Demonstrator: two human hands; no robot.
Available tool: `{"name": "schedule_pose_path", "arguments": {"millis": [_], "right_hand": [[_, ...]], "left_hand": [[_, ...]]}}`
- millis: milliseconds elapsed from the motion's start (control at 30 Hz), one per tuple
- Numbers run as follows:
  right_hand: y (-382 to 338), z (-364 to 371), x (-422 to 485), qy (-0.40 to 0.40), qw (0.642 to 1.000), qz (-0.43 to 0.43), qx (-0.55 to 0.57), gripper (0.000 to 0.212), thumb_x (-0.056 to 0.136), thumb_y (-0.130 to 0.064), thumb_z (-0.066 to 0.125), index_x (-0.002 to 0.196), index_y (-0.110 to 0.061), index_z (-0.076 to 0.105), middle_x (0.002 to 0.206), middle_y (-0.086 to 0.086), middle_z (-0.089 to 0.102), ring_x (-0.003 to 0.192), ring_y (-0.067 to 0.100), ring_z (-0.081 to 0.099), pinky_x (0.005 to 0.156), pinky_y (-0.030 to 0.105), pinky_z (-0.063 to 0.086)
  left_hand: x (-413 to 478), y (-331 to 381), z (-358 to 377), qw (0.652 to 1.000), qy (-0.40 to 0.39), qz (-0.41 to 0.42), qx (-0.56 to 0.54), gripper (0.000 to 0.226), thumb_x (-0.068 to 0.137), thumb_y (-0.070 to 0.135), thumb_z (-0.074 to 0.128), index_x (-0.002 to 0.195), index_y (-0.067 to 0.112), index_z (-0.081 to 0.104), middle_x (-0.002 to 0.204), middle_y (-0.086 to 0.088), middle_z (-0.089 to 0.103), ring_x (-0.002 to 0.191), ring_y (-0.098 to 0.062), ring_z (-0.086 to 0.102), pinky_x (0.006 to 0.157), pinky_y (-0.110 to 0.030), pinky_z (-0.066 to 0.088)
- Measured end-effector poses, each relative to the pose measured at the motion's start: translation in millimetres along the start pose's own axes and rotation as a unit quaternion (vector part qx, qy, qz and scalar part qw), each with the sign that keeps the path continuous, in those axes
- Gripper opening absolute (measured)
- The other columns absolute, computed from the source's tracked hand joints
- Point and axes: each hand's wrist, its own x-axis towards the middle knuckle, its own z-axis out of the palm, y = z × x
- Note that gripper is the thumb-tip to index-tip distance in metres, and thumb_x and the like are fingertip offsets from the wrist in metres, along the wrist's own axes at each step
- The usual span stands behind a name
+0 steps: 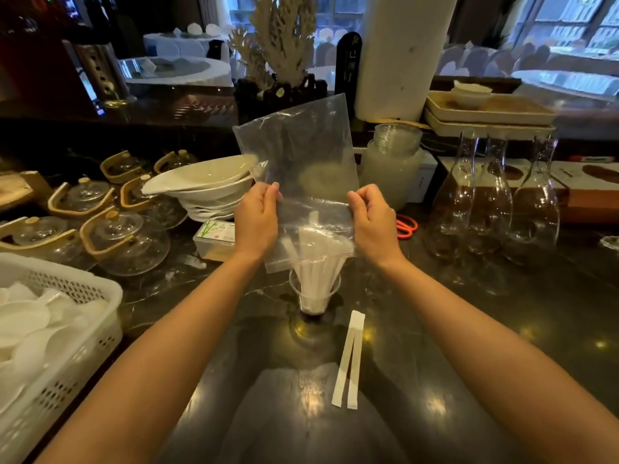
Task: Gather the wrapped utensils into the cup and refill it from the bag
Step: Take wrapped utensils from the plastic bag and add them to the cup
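Holding a clear plastic bag [298, 152] upside down over the cup [314, 293], both hands pinch it at mid-height: left hand [256, 218] on the left edge, right hand [374, 222] on the right edge, fingers curled closed with thumb and fingertips nipping the film. Bag thin, glossy, creased, rectangular; its closed end stands up, its mouth hangs down just above the cup rim. Wrapped utensils [318, 262] in white paper sleeves, long and flat, fan out from the cup up into the bag mouth; too tightly bunched to count. Cup clear, tapered, standing upright on the dark polished stone counter [469, 329], centre of view. Two more wrapped utensils [350, 360] lie flat side by side on the counter, near the cup's right, touching at their far ends. Left: white perforated plastic basket [83, 329] of white spoons; several glass teapots [127, 242] with tan handles; a stack of white bowls [207, 185]. Right: three clear glass carafes [495, 202] in a row; orange-handled scissors [407, 226] partly behind the right hand.
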Motion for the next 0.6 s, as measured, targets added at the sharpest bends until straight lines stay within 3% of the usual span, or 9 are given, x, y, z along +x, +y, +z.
{"name": "schedule_pose_path", "arguments": {"millis": [133, 300, 367, 433, 500, 600], "right_hand": [[5.0, -1.2, -23.1, -0.031, 0.999, 0.022, 0.001, 0.031, 0.093, -0.015, 0.044, 0.064, -0.026, 0.037, 0.057, -0.008, 0.04, 0.051, 0.004, 0.037, 0.048, 0.014, 0.032], [32.6, -14.2, -60.9, -0.185, 0.972, 0.143, -0.002, 0.032, 0.095, -0.029, 0.037, 0.065, -0.023, 0.048, 0.057, -0.007, 0.05, 0.043, -0.003, 0.049, 0.045, 0.01, 0.036], [51.1, -20.9, -75.4, -0.244, 0.94, 0.223, -0.082, 0.03, 0.093, -0.032, 0.041, 0.068, -0.019, 0.049, 0.056, -0.001, 0.054, 0.039, 0.001, 0.051, 0.039, 0.013, 0.039], [70.9, -23.9, -89.7, -0.297, 0.893, 0.28, -0.189, 0.029, 0.089, -0.033, 0.048, 0.068, -0.013, 0.051, 0.056, 0.002, 0.055, 0.047, 0.015, 0.056, 0.041, 0.02, 0.042], [84.7, -20.9, -104.4, -0.344, 0.844, 0.294, -0.287, 0.038, 0.085, -0.04, 0.052, 0.063, -0.009, 0.051, 0.057, 0.003, 0.053, 0.055, 0.022, 0.055, 0.048, 0.025, 0.04], [92.2, -8.5, -123.1, -0.375, 0.797, 0.277, -0.383, 0.048, 0.079, -0.053, 0.053, 0.082, -0.006, 0.061, 0.077, 0.006, 0.053, 0.071, 0.023, 0.05, 0.059, 0.031, 0.04]], "left_hand": [[-26.9, -8.8, -4.0, 0.999, -0.014, -0.03, -0.017, 0.026, 0.093, 0.021, 0.038, 0.072, 0.018, 0.052, 0.063, 0.008, 0.046, 0.059, -0.004, 0.042, 0.055, -0.013, 0.034], [-82.3, -33.2, -13.0, 0.99, -0.045, -0.115, -0.061, 0.029, 0.093, 0.018, 0.039, 0.066, 0.022, 0.051, 0.06, 0.004, 0.044, 0.057, -0.009, 0.041, 0.057, -0.024, 0.036], [-107.4, -47.9, -17.2, 0.987, -0.051, -0.145, -0.046, 0.03, 0.092, 0.017, 0.04, 0.066, 0.019, 0.053, 0.06, 0.004, 0.046, 0.058, -0.008, 0.042, 0.057, -0.016, 0.037], [-130.5, -62.9, -21.4, 0.982, -0.059, -0.178, -0.031, 0.028, 0.092, 0.017, 0.04, 0.07, 0.013, 0.055, 0.061, 0.004, 0.047, 0.06, -0.008, 0.043, 0.057, -0.016, 0.036], [-149.5, -75.6, -26.7, 0.976, -0.066, -0.205, -0.022, 0.027, 0.093, 0.018, 0.04, 0.07, 0.012, 0.055, 0.06, 0.004, 0.046, 0.059, -0.007, 0.042, 0.059, -0.023, 0.036], [-168.0, -85.5, -34.9, 0.972, -0.072, -0.224, -0.014, 0.03, 0.093, 0.018, 0.04, 0.066, 0.017, 0.054, 0.056, 0.005, 0.043, 0.056, -0.008, 0.04, 0.056, -0.023, 0.034]]}}
